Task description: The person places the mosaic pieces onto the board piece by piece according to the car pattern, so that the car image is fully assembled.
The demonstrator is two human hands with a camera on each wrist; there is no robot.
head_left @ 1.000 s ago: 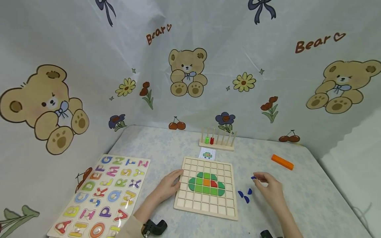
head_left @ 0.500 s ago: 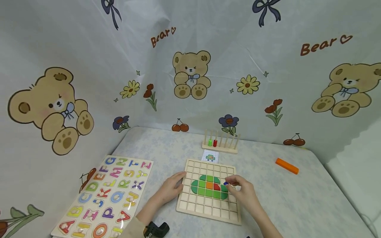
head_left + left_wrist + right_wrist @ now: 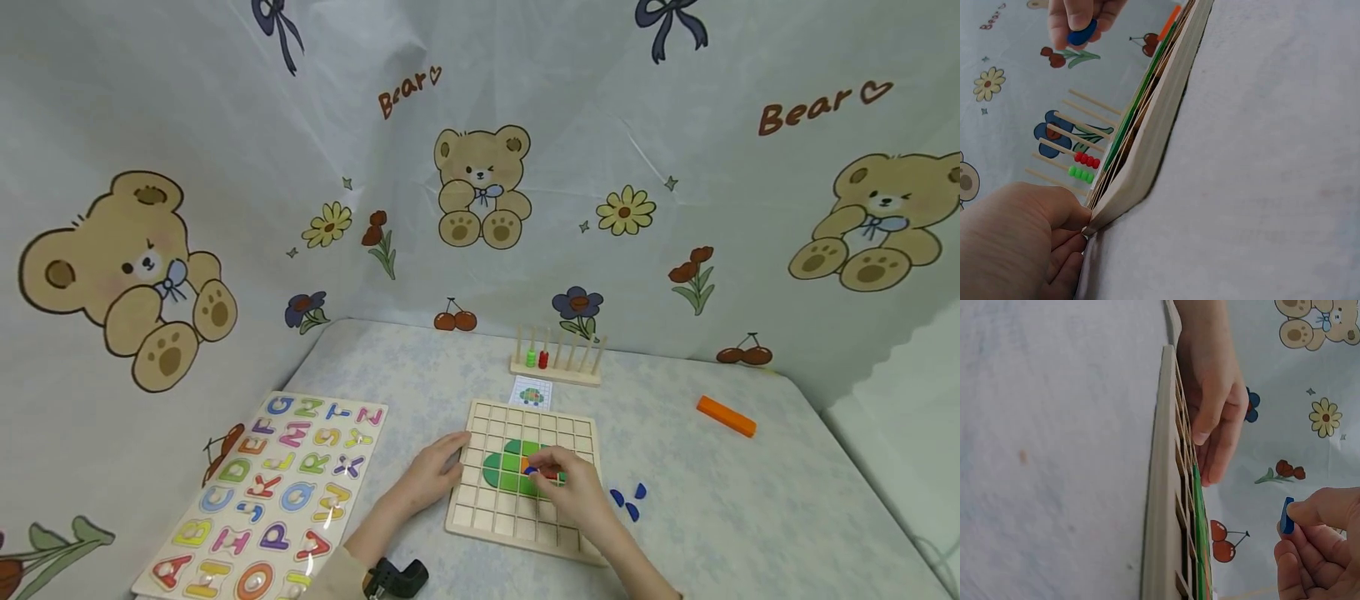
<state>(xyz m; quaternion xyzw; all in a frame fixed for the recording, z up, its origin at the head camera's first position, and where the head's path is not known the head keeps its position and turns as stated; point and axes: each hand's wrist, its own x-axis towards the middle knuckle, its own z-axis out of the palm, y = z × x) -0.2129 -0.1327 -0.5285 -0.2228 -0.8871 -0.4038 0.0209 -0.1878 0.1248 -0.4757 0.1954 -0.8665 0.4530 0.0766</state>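
A wooden grid board [image 3: 498, 523] lies on the table, with green, orange and red pieces set in its middle cells. My left hand [image 3: 429, 477] holds the board's left edge, its thumb at the rim in the left wrist view. Over the board's middle, my right hand [image 3: 576, 493] pinches a small blue half-round piece [image 3: 1287, 516] between thumb and fingertips. In the head view this hand covers part of the coloured pattern. The right wrist view shows the blue piece held above the board's surface. Several more blue half-round pieces [image 3: 617, 497] lie just right of the board.
A letter puzzle board [image 3: 255, 500] lies at the left. Behind the grid board are a small pattern card [image 3: 531, 392] and a peg rack [image 3: 558, 372] with green and red beads. An orange bar [image 3: 726, 416] lies at the right.
My right hand has carried the blue piece leftward from the table at the right to over the board's middle. My left hand stays at the board's left edge.
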